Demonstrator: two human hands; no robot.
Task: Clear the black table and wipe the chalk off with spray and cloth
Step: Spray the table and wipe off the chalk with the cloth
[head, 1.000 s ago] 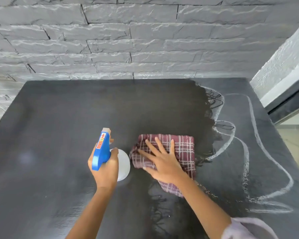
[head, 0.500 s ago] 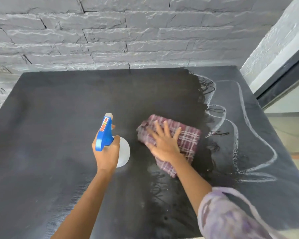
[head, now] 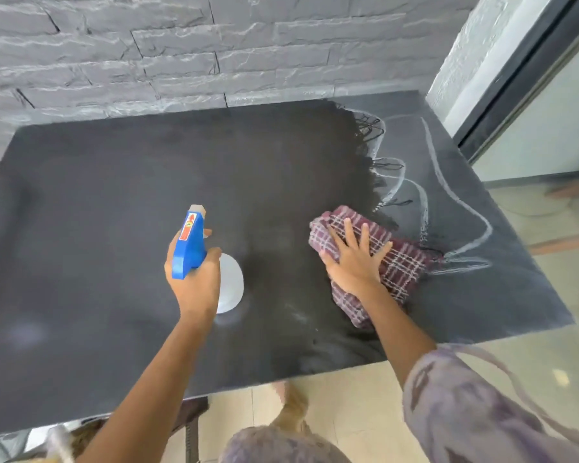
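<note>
On tabletop (head: 114,195), R hand (head: 351,262) presses cloth (head: 401,262) flat, fingers (head: 349,230) spread, working toward chalk (head: 448,192); L hand (head: 194,282) fingers wrap spray bottle (head: 189,242), ready for re-spray, I reckon.

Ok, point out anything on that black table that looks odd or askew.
Nothing spilled or damaged. Only the chalk lines stand out, unwiped on the right side of the table beyond the cloth that the right hand presses flat.

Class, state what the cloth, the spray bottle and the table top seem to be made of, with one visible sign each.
Cloth: woven fabric, perhaps cotton; plaid weave, soft folds.
Spray bottle: plastic; glossy blue trigger head, translucent white body.
Table top: matt black board, core unclear; holds chalk lines.
</note>
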